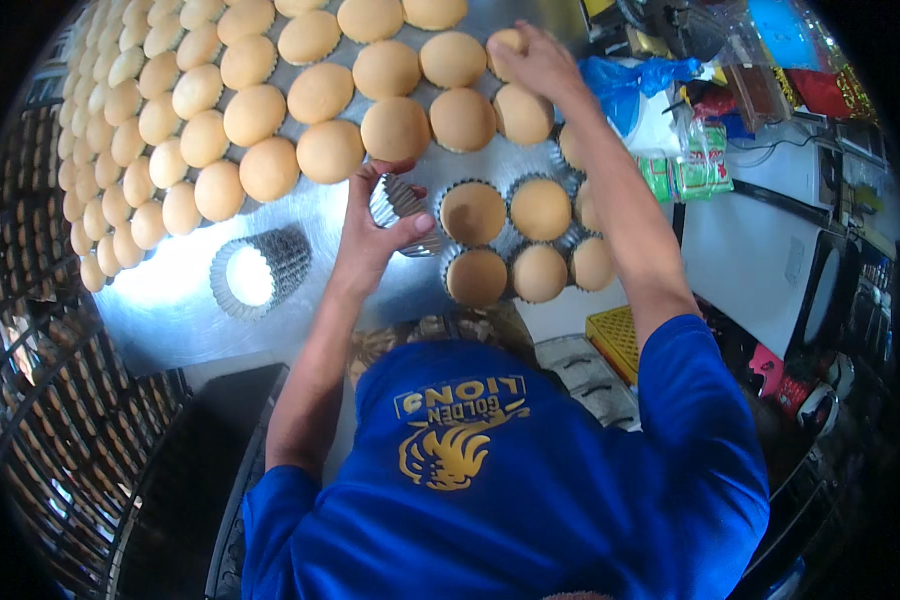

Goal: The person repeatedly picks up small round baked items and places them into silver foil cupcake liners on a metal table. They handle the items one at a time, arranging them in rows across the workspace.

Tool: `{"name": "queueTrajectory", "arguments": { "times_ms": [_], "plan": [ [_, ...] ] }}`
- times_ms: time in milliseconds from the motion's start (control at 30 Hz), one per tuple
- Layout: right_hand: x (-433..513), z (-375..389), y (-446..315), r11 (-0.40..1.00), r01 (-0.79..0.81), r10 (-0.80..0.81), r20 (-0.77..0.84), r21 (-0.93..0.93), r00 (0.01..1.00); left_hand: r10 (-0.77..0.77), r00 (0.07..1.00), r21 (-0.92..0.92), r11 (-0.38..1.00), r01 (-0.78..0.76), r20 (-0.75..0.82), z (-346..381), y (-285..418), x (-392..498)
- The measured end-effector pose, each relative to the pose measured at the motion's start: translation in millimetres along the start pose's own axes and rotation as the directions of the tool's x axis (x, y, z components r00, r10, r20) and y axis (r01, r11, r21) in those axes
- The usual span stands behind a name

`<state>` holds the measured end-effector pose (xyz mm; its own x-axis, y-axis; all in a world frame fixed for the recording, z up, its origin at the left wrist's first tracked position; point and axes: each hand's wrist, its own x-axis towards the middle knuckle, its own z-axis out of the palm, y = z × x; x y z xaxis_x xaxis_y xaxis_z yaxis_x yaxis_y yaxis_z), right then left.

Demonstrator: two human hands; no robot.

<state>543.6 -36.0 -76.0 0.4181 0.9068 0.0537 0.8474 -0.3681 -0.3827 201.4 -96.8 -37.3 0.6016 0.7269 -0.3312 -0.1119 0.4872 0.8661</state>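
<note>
My left hand [375, 232] grips a few fluted metal baking tins [397, 202], nested and tilted, above the metal table [172, 322]. At the far right end of the rows, my right hand [544, 64] has its fingers around a small round golden cake [508, 51], which rests among the others. Just right of my left hand, several cakes sit in fluted tins, among them a cake with a shadow on it [472, 214]. A nested stack of tins [262, 270] lies on its side to the left.
Many loose cakes [255, 112] cover the table's far and left part. Racks full of cakes [67, 420] stand at the left. To the right are a blue plastic bag [630, 86], green packets [697, 165], a white appliance [750, 255] and a yellow crate [615, 341].
</note>
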Motion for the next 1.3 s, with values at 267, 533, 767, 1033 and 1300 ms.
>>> {"name": "queueTrajectory", "arguments": {
  "times_ms": [267,533,767,1033,1300],
  "plan": [
    [-198.0,-41.5,-89.8,0.918,0.396,-0.337,0.536,0.005,0.774,-0.192,0.978,-0.271,0.949,0.163,-0.085,-25.2,-28.3,-16.6],
    [-179.6,-13.4,-72.4,0.983,0.177,-0.178,0.489,0.047,0.854,-0.178,0.98,-0.096,0.981,0.17,-0.09,-15.8,-34.8,-6.1],
    [-172.9,-40.4,-97.4,0.691,-0.344,-0.185,0.615,0.636,0.767,-0.186,0.983,-0.338,0.924,0.177,0.008,14.5,-31.8,1.8],
    [-107.8,-67.7,-96.8,0.438,-0.224,-0.245,0.355,0.871,0.902,0.003,0.998,-0.15,0.989,-0.013,-0.065,42.3,31.9,65.8],
    [33.6,-29.0,-40.0,0.927,-0.009,0.013,-0.007,0.374,1.0,0.129,0.949,-0.125,0.977,-0.171,-0.289,37.1,65.1,123.7]
  ]
}}
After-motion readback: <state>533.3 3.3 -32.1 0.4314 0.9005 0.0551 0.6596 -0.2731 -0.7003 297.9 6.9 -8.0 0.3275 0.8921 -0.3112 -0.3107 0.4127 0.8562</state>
